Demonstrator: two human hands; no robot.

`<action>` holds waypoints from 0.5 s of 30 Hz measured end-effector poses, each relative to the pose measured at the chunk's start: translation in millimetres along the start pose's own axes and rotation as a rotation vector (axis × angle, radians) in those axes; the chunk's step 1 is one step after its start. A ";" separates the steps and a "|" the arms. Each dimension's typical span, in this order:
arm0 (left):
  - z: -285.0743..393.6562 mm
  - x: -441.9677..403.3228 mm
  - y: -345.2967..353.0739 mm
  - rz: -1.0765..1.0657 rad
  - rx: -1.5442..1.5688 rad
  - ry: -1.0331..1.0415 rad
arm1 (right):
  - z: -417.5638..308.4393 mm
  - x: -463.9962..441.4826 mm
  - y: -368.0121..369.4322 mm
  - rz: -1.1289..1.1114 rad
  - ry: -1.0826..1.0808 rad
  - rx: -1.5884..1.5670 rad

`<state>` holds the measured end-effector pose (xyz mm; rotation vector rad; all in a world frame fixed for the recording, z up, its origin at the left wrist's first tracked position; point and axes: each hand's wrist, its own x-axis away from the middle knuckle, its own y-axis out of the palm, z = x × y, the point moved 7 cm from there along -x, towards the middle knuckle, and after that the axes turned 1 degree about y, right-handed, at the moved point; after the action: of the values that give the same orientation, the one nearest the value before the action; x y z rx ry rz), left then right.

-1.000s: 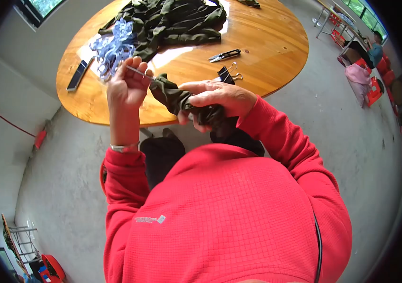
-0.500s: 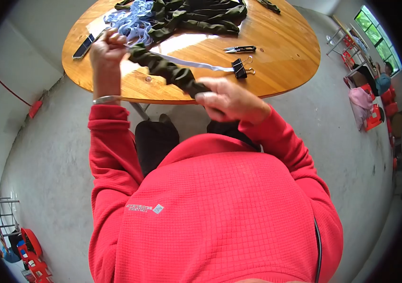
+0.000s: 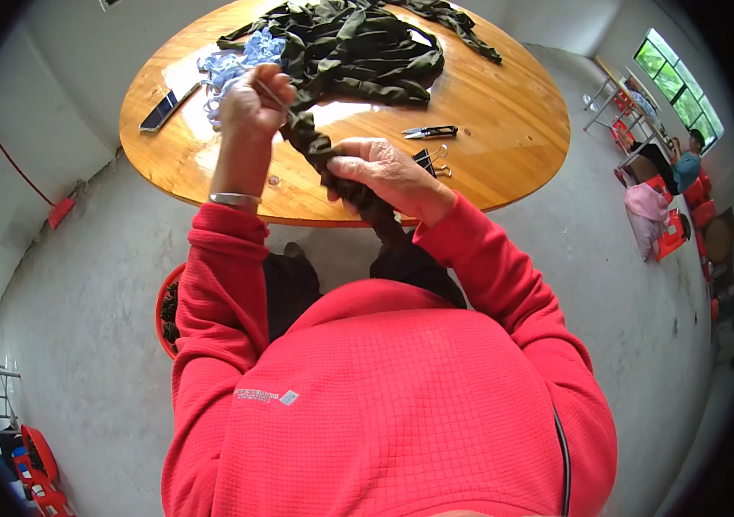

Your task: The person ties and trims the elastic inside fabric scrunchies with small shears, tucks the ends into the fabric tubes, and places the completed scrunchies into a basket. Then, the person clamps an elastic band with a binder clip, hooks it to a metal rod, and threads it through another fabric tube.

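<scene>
My left hand (image 3: 253, 105) is closed in a pinch above the table, with a thin pale strip (image 3: 271, 94) between its fingers; what it is made of cannot be seen. From beside those fingers a bunched dark green fabric tube (image 3: 305, 136) slants down to the right. My right hand (image 3: 384, 172) is wrapped around the tube's middle, and the lower end hangs past the table edge toward my lap. Just behind the right hand lies a black binder clip (image 3: 424, 161), partly covered by it. Small thread snips (image 3: 430, 133) rest a little farther back.
On the round wooden table (image 3: 496, 155) are a heap of dark green fabric strips (image 3: 367, 52), tangled light blue bands (image 3: 222, 67) and a phone (image 3: 158, 112). A red basin (image 3: 162, 314) stands on the floor at my left. Another person (image 3: 688, 164) sits far right.
The left hand has moved right and down, nearer the right hand, which has shifted left along the tube. The fabric's lower end now hangs below the right hand. The red basin has come into view.
</scene>
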<state>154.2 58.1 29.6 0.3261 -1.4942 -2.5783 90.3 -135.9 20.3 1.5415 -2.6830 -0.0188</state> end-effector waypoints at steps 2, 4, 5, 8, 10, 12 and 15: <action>-22.6 24.9 19.7 0.150 -0.123 0.057 | -10.7 -4.5 -2.5 0.048 -0.024 -0.146; -28.0 30.4 18.8 0.104 -0.139 0.056 | -3.2 -5.8 -4.1 -0.022 0.082 -0.218; -25.3 31.7 15.8 0.115 -0.140 0.062 | 2.3 -3.0 -2.8 -0.127 0.140 -0.261; -15.1 30.2 1.0 0.167 -0.149 0.093 | 13.5 1.8 -1.8 -0.197 0.177 -0.315; 5.8 17.7 -24.8 0.102 0.011 0.106 | 17.7 10.9 1.6 -0.218 0.161 -0.215; 36.6 8.7 -54.0 0.098 0.047 0.145 | 26.5 23.9 -1.2 -0.207 0.147 -0.065; 59.0 16.8 -75.8 0.347 -0.017 0.179 | 31.5 42.3 -1.1 -0.144 0.153 0.044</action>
<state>121.6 141.2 -9.7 0.2603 -1.3328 -2.2267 68.5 -173.4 -9.7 1.6714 -2.4681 0.1475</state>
